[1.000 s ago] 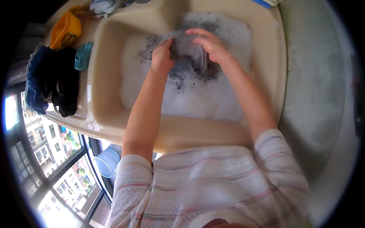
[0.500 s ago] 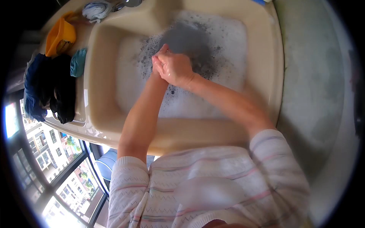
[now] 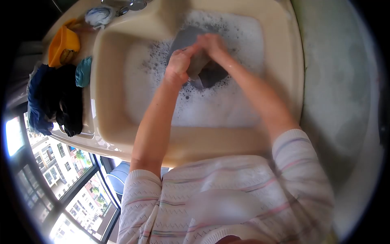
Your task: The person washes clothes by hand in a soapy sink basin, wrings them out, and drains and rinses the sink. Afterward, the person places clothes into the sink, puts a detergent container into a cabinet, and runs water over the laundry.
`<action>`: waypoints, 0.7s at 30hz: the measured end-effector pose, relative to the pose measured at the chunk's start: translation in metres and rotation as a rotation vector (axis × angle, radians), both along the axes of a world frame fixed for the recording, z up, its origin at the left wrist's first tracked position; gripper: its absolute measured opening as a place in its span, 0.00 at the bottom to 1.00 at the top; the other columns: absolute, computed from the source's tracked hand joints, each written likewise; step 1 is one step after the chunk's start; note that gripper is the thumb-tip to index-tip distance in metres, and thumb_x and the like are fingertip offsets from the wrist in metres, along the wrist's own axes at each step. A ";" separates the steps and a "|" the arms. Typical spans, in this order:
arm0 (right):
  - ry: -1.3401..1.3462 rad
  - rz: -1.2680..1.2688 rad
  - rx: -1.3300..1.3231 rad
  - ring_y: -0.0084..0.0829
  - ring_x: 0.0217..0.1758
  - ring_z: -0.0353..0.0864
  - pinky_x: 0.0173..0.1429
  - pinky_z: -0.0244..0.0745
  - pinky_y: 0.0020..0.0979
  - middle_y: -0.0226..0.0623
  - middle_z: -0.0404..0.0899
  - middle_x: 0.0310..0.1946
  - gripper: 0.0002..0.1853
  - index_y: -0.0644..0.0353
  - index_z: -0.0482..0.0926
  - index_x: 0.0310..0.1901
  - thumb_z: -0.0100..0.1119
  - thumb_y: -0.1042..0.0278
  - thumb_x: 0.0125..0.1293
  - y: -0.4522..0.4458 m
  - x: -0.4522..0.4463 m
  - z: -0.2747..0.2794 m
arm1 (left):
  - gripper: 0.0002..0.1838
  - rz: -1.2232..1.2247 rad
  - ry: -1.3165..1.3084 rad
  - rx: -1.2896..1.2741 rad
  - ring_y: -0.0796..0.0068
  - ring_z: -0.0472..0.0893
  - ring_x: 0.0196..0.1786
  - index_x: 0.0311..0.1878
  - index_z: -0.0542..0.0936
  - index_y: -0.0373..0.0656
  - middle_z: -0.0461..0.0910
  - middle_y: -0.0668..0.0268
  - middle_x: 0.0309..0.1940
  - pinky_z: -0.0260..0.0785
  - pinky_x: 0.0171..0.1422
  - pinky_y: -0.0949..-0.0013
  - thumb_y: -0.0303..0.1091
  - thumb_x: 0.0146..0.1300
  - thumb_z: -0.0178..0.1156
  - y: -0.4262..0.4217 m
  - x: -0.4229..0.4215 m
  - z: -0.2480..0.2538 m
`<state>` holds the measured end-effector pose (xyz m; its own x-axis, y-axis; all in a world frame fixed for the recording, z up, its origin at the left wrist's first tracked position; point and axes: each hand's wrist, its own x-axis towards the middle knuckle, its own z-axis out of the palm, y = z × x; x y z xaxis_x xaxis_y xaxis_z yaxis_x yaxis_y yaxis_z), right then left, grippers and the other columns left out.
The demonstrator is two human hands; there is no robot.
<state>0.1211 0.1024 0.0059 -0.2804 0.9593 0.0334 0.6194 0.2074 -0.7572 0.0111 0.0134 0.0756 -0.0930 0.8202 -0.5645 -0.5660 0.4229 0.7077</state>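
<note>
A dark grey cloth (image 3: 213, 75), wet and bunched, lies partly lifted out of the sudsy water in the beige sink (image 3: 109, 87). My left hand (image 3: 180, 63) is at its near left side, fingers closed on a fold. Just to the right and farther away, my right hand (image 3: 212, 45) is closed on the cloth too, slightly smeared by motion. The fingertips of both hands almost meet, and cloth hangs below them. How the fingers sit on the fabric is partly hidden.
On the left ledge are a yellow container (image 3: 64, 46), a teal cloth (image 3: 83, 72), and dark clothes (image 3: 69, 97). A whitish bundled cloth (image 3: 99, 16) sits by the metal tap parts (image 3: 136, 5). Below left, a blue bucket (image 3: 118, 179) stands near the window.
My hands, clasped together before, have moved apart; the right went farther away and to the right. Between them grey cloth now shows above the suds.
</note>
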 end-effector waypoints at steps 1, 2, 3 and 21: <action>0.036 0.008 -0.073 0.39 0.26 0.76 0.36 0.70 0.35 0.42 0.77 0.21 0.19 0.62 0.76 0.23 0.53 0.52 0.58 0.011 0.013 0.005 | 0.14 -0.219 0.336 0.009 0.68 0.77 0.38 0.38 0.77 0.35 0.78 0.61 0.34 0.71 0.39 0.65 0.36 0.54 0.61 -0.001 -0.005 -0.005; 0.055 0.001 -0.103 0.38 0.28 0.77 0.37 0.70 0.35 0.42 0.77 0.22 0.19 0.62 0.76 0.24 0.55 0.51 0.57 0.017 0.023 0.018 | 0.14 -0.442 0.675 0.013 0.71 0.77 0.36 0.38 0.78 0.35 0.78 0.62 0.34 0.71 0.39 0.67 0.35 0.52 0.62 -0.001 -0.015 -0.014; 0.078 -0.008 -0.134 0.36 0.29 0.77 0.38 0.70 0.35 0.42 0.77 0.22 0.20 0.62 0.76 0.25 0.57 0.50 0.55 0.023 0.031 0.034 | 0.14 -0.668 1.018 0.015 0.73 0.77 0.34 0.37 0.78 0.35 0.78 0.63 0.34 0.71 0.39 0.68 0.35 0.51 0.63 -0.001 -0.023 -0.015; 1.018 0.010 -0.954 0.28 0.37 0.76 0.41 0.72 0.30 0.35 0.77 0.31 0.06 0.62 0.77 0.34 0.52 0.71 0.57 0.018 0.023 0.033 | 0.14 0.249 -0.474 0.006 0.64 0.75 0.48 0.43 0.74 0.39 0.77 0.61 0.43 0.65 0.57 0.58 0.40 0.64 0.51 0.011 -0.037 -0.035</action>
